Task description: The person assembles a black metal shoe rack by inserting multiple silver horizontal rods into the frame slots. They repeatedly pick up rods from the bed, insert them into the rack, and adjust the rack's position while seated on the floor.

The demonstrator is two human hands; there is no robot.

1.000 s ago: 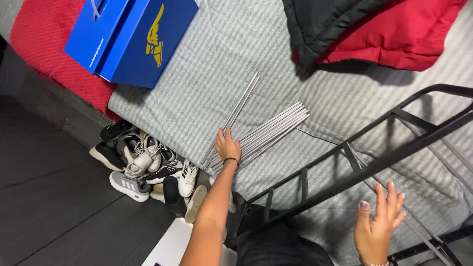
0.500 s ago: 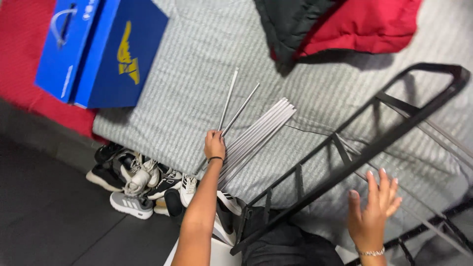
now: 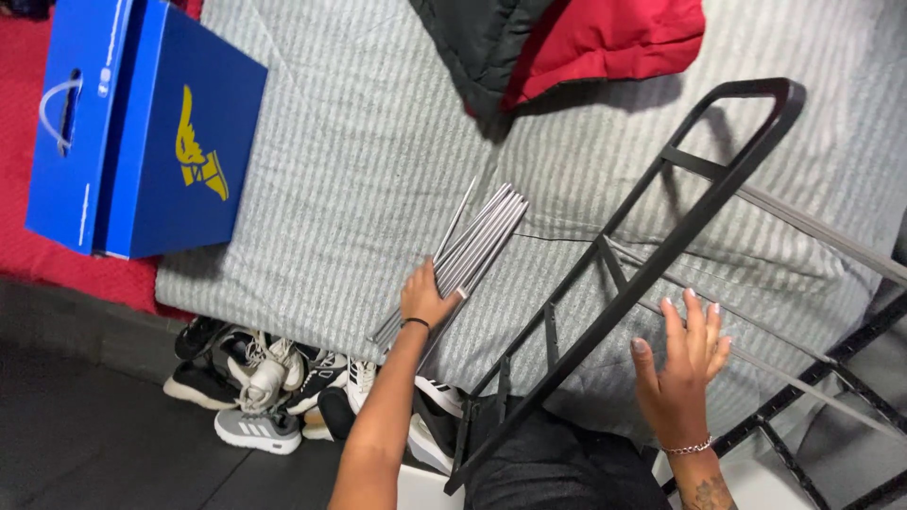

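A bundle of thin silver metal rods (image 3: 487, 231) lies slantwise on a grey striped bed cover (image 3: 359, 170). My left hand (image 3: 425, 297) is closed over the lower end of the bundle, a dark band on its wrist. My right hand (image 3: 678, 368) hovers open with fingers spread, holding nothing, just right of a black metal rack frame (image 3: 661, 255) that leans across the bed. More silver rods (image 3: 812, 222) run from the frame toward the right.
A blue box (image 3: 142, 132) with a yellow emblem sits at the left on a red blanket (image 3: 57, 274). A red and black jacket (image 3: 567, 42) lies at the top. Several sneakers (image 3: 265, 378) are piled on the dark floor beside the bed.
Two rods that lay fanned out to the left are now gathered into the bundle under my left hand. The view has shifted, so the box and frame appear further left and lower.
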